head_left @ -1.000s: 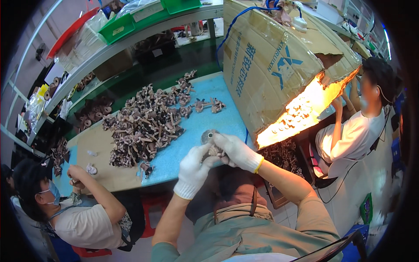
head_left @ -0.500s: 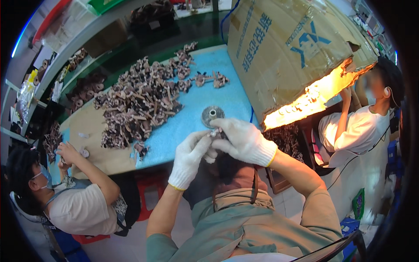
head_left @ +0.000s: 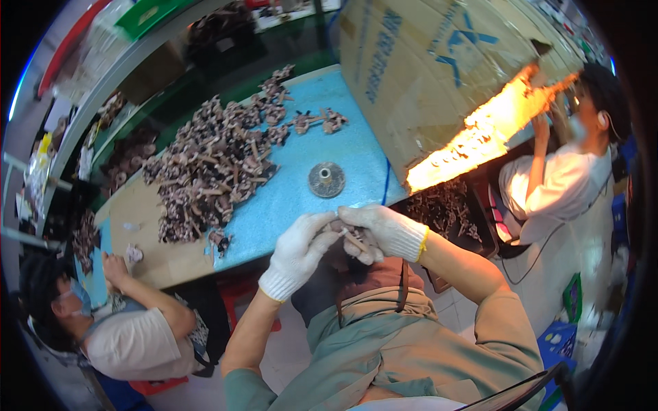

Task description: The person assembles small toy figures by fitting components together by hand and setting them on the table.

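Note:
Both my hands wear white knit gloves and meet just off the table's near edge. Between them is a small pinkish-brown molded piece (head_left: 355,241) with a stick-like part, partly hidden by the fingers. My left hand (head_left: 298,252) pinches it from the left. My right hand (head_left: 385,231) wraps round it from the right, thumb on top. Beyond them, a round grey metal disc (head_left: 326,181) with a short hollow post stands on the blue mat (head_left: 295,205). A big heap of similar pinkish-brown and dark pieces (head_left: 205,164) covers the mat's left part.
A large cardboard box (head_left: 411,82) stands at the right, its torn lower edge brightly lit. Below it is a dark tray of pieces (head_left: 449,212). Co-workers sit at left (head_left: 130,329) and right (head_left: 558,171). A shelf (head_left: 116,82) runs along the left back.
My hands have drawn slightly nearer to me, away from the disc, which now shows fully. The held piece is turned so its stick-like part shows. The whole view has shifted a little.

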`<state>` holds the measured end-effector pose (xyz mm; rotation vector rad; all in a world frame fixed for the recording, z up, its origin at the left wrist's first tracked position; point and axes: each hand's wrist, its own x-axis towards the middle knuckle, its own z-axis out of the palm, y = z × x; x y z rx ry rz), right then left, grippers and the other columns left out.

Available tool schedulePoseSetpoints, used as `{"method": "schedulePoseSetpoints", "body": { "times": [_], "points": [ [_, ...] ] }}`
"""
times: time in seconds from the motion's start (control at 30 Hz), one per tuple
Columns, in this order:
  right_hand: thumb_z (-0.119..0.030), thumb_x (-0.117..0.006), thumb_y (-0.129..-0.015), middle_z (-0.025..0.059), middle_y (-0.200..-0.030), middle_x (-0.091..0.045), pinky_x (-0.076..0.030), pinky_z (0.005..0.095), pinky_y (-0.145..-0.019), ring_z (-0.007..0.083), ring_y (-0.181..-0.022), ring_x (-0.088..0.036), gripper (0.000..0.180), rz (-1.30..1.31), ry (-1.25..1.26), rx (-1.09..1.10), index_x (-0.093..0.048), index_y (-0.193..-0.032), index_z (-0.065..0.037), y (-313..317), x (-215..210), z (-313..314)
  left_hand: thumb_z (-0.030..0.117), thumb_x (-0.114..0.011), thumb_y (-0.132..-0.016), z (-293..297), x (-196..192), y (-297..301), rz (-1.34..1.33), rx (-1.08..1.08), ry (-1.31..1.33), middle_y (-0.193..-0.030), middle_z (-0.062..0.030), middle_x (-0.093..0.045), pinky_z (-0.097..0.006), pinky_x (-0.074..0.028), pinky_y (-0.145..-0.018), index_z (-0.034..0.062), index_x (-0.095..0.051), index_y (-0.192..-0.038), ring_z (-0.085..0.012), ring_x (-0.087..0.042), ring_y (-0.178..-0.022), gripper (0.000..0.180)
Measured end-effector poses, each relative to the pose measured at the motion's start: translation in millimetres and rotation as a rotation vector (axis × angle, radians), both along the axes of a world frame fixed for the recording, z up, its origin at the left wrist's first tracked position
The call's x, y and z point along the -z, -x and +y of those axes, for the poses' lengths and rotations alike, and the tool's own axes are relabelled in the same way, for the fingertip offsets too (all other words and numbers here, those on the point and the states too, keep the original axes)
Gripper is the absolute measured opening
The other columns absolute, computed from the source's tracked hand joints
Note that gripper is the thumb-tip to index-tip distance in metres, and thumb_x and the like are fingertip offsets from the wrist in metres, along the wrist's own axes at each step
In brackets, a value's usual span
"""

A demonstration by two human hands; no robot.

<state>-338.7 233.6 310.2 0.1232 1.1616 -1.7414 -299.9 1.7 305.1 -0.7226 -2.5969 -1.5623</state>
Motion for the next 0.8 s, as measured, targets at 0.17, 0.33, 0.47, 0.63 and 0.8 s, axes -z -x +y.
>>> {"method": "schedulePoseSetpoints", "body": {
  "times": [0.17,0.33,0.47,0.63,0.8],
  "points": [
    [-0.066,-0.044,-0.111,0.0126,-0.091,-0.072,-0.052,0.0278,-0.048,0.0206,-0.066,-0.07,0.065,0.057,0.163,0.023,-0.063,-0.121,-0.005,-6.7,16.8,-7.2,0.006,-0.073,-0.099,-14.3,-3.7,11.6,0.17,-0.058,0.165,-0.102,-0.013,-0.071,-0.035,-0.057,-0.079,-0.0021,-0.069,-0.127,-0.0228,-0.069,-0.087,0.03],
    [-0.055,-0.054,-0.111,0.0145,-0.102,-0.075,-0.063,0.0347,-0.07,0.0226,-0.081,-0.075,0.062,0.392,-0.058,0.036,-0.059,-0.138,0.001,-26.3,6.4,48.5,0.016,-0.065,-0.108,-41.6,-47.8,94.2,0.179,-0.446,0.191,-0.123,-0.0185,-0.075,-0.037,-0.058,-0.084,-0.0037,-0.067,-0.132,-0.024,-0.073,-0.098,0.031],
    [-0.043,-0.062,-0.111,0.0091,-0.1,-0.076,-0.062,0.0313,-0.073,0.0178,-0.084,-0.076,0.047,0.417,-0.284,0.075,-0.067,-0.136,-0.004,-24.6,-12.7,121.0,0.02,-0.065,-0.107,-61.4,-61.7,136.1,0.343,-0.677,0.708,-0.129,-0.0211,-0.073,-0.043,-0.057,-0.095,-0.0011,-0.068,-0.134,-0.0358,-0.073,-0.112,0.034],
    [-0.035,-0.067,-0.108,0.0097,-0.091,-0.078,-0.058,0.0345,-0.062,0.0225,-0.07,-0.073,0.03,1.136,-0.992,0.574,-0.078,-0.111,-0.007,68.6,3.4,201.2,0.02,-0.066,-0.106,-26.7,-37.1,100.2,0.163,-0.503,0.556,-0.125,-0.022,-0.074,-0.042,-0.056,-0.099,-0.0009,-0.072,-0.129,-0.0363,-0.072,-0.116,0.032],
    [-0.036,-0.06,-0.104,0.0132,-0.108,-0.078,-0.058,0.0468,-0.087,0.0357,-0.096,-0.073,0.033,1.505,-1.563,0.153,-0.075,-0.119,-0.012,176.3,-18.6,234.7,0.016,-0.068,-0.103,-17.5,54.6,90.0,-0.132,-0.512,0.209,-0.113,-0.0172,-0.079,-0.036,-0.056,-0.094,-0.0048,-0.073,-0.124,-0.0277,-0.075,-0.101,0.03]
  ]
}}
